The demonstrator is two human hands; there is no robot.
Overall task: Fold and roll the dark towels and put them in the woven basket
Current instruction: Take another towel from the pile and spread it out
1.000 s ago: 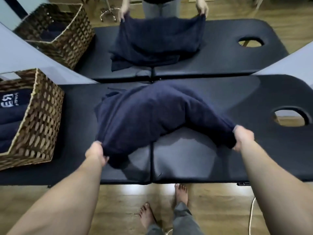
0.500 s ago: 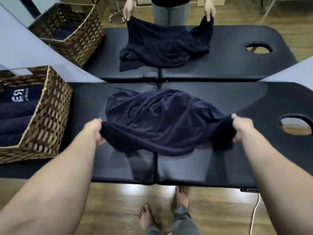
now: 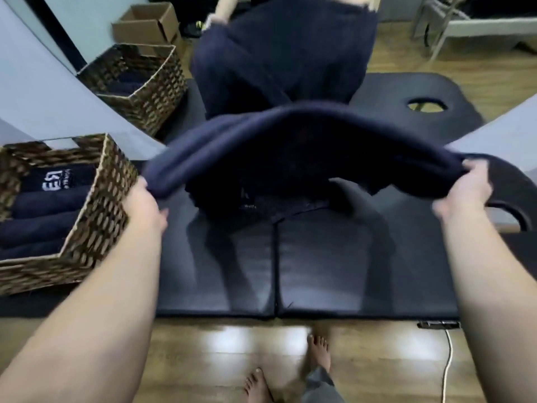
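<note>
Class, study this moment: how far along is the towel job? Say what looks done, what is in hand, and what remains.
Done: several rolled dark towels already lie in the woven basket. In hand: the left hand and right hand each grip an end of one dark towel, lifted unfolded above the black padded table. Left: folding and rolling this towel, then placing it in the basket.
</note>
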